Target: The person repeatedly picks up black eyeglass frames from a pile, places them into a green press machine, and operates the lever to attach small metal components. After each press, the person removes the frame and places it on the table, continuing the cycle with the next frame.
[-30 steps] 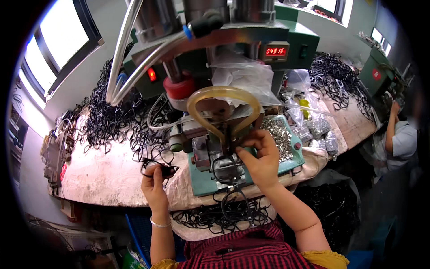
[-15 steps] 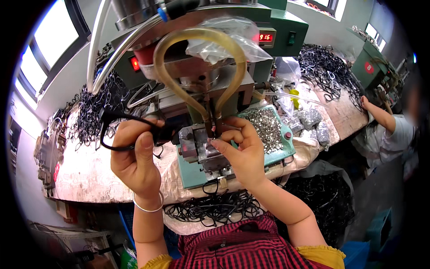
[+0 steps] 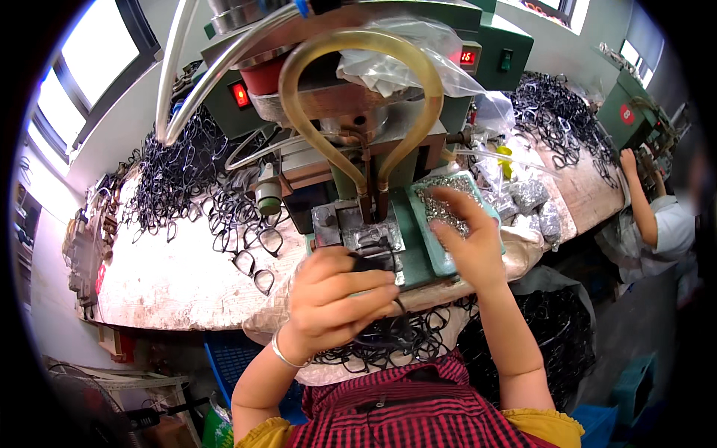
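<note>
Black eyeglass frame (image 3: pixel 371 263) pinched in curled left hand (image 3: pixel 336 299), just at 6 o'clock of the metal jig (image 3: pixel 367 237) under the looped tube (image 3: pixel 358 97); probably light, thin, springy plastic, easy to twist, best gripped at the rim beside the hinge. Right hand (image 3: pixel 467 243) at 3 o'clock, fingers spread and empty, over the green tray (image 3: pixel 418 224) of small silvery parts (image 3: pixel 441 203).

A green bench machine (image 3: pixel 418 67) with a looped amber hose (image 3: pixel 358 52) anchors the workbench (image 3: pixel 172 284); heaps of black eyeglass frames (image 3: pixel 179 172) lie left of it, a co-worker (image 3: pixel 661 224) sits far to its right.
</note>
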Tool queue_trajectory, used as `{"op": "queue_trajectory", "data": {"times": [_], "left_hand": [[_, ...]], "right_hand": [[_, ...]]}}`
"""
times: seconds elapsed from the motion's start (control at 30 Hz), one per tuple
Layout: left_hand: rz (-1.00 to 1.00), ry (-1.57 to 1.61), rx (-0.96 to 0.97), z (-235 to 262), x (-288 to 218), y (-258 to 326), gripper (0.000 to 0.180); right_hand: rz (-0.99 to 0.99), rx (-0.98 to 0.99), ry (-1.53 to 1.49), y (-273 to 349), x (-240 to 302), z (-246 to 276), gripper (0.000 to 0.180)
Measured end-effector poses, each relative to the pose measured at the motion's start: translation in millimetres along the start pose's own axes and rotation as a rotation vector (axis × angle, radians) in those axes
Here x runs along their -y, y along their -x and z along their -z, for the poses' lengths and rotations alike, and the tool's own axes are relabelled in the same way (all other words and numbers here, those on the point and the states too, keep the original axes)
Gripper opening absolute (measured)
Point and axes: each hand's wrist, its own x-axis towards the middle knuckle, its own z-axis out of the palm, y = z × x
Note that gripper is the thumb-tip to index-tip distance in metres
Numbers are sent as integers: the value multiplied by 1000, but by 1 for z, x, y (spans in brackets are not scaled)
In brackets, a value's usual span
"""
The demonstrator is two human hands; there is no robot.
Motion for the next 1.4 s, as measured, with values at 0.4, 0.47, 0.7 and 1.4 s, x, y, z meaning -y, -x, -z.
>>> {"op": "queue_trajectory", "data": {"times": [0.4,0.47,0.7,1.4], "left_hand": [[-64,-61,19,-13,-2,10,25],[-48,-28,9,-9,-4,1,26],[12,-7,-50,-13,-7,5,27],[356,712,-689,24,4,10,18]], "right_hand": [[115,-191,845,42,-60,28,28],[111,-207,832,23,-67,19,23],[216,-673,565,44,-81,-12,10],[215,-88,-28,-5,17,-41,19]]}}
